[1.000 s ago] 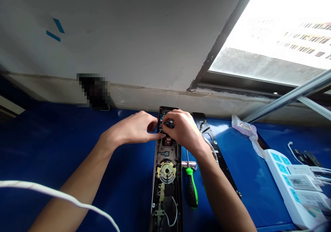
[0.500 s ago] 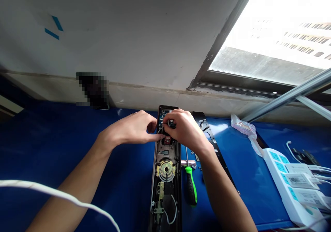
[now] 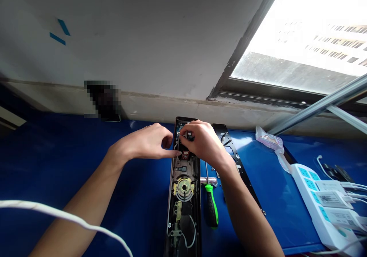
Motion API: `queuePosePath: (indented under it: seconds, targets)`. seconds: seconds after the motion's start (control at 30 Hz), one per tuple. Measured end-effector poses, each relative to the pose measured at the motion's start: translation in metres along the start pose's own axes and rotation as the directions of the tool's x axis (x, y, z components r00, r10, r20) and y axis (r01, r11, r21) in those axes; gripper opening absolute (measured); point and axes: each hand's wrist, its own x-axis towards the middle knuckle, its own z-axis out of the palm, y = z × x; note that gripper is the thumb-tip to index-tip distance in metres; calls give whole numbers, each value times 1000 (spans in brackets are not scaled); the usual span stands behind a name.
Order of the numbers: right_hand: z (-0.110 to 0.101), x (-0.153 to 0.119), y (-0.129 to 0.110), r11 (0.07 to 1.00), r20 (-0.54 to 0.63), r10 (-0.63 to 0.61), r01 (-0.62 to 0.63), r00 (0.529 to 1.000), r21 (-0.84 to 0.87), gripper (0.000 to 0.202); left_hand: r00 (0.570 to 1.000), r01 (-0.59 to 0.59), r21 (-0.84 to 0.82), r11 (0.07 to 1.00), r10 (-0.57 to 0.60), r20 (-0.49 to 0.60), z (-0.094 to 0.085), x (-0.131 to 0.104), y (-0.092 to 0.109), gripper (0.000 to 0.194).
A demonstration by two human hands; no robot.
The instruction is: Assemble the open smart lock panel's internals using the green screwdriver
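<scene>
A long dark housing, which looks like an opened electronic door lock panel [image 3: 181, 169], lies lengthwise before me. My left hand [image 3: 155, 142] is at its left edge, fingers curled against the rim and thumb reaching over the inside, beside a small red circuit board [image 3: 185, 155]. Over the upper end, my right hand [image 3: 200, 138] has thumb and index finger pinched together at a thin white wire [image 3: 176, 144] near the blue circuit board [image 3: 179, 127]. The fingers partly hide that spot. Lower in the housing sit a round metal hub [image 3: 184, 188] and a looped white wire [image 3: 195, 230].
A green-and-black screwdriver [image 3: 211, 207] lies right of the housing, by a shiny cylinder [image 3: 212, 181] and small screws. Further right are a black plate [image 3: 242, 165], a plastic bag [image 3: 269, 140] and a white power strip [image 3: 308, 199]. A white cable [image 3: 71, 219] crosses the lower left.
My right fingertips have shifted slightly left at the upper circuit board. The left thumb has drawn back a little to the left. The housing stays in place.
</scene>
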Motion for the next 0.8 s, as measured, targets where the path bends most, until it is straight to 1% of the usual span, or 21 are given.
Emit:
queuePosePath:
  seconds: [0.1,0.23,0.37,0.47,0.6,0.73,0.8]
  targets:
    - [0,0,1,1000,-7,-8,8,1000,-3,12,1000,3,2,1000,-3,18,0,1,0,41]
    - [1,-1,3,998,19,-60,60,998,-8,22,1000,9,1,1000,-9,22,0,1,1,41]
    - [1,-1,3,995,42,-91,92,995,-26,21,999,10,10,1000,-10,30,0,1,0,43]
    - [1,-1,3,994,44,-99,101,994,-35,22,999,5,13,1000,-6,36,0,2,-1,41]
    - [0,-1,4,994,45,-103,105,994,-38,21,999,-3,7,1000,3,42,1,3,-2,39]
    - [1,0,5,996,16,-75,75,997,-41,19,999,-15,-12,1000,16,46,2,3,-3,38]
    - [2,0,5,997,-4,-55,55,998,-48,18,1000,-14,-29,999,15,20,2,2,-3,39]
